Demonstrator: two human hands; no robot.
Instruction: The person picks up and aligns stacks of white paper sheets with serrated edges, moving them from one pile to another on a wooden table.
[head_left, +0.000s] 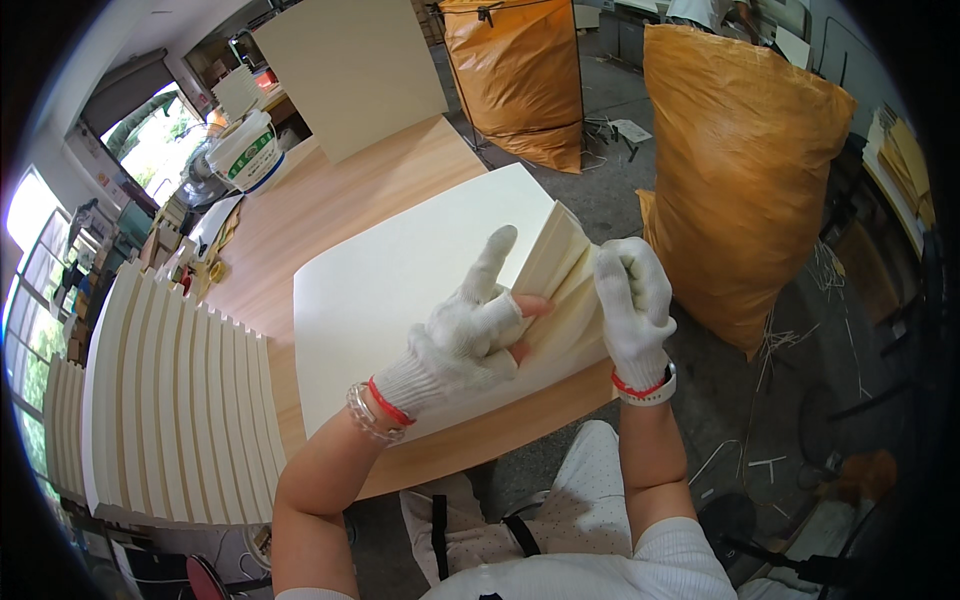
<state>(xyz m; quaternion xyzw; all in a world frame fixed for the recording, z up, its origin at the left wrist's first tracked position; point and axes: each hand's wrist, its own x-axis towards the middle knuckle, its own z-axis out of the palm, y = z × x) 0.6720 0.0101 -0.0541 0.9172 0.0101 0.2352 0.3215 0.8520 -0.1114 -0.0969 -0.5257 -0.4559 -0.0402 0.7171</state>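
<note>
Both my hands wear white knit gloves with cut fingertips. My left hand [468, 325] presses on a small fanned stack of cream paper sheets [556, 262], index finger raised and bare fingertips on the sheets. My right hand [633, 300] grips the stack's right edge, lifting it. The stack rests at the right end of a large cream sheet pile [390, 290] on the wooden table [330, 200].
Stepped stacks of cream sheets [170, 400] lie at the left. A white bucket [244, 150] and a large upright cream board [350, 70] stand at the far end. Two big orange sacks [745, 170] stand on the floor at the right.
</note>
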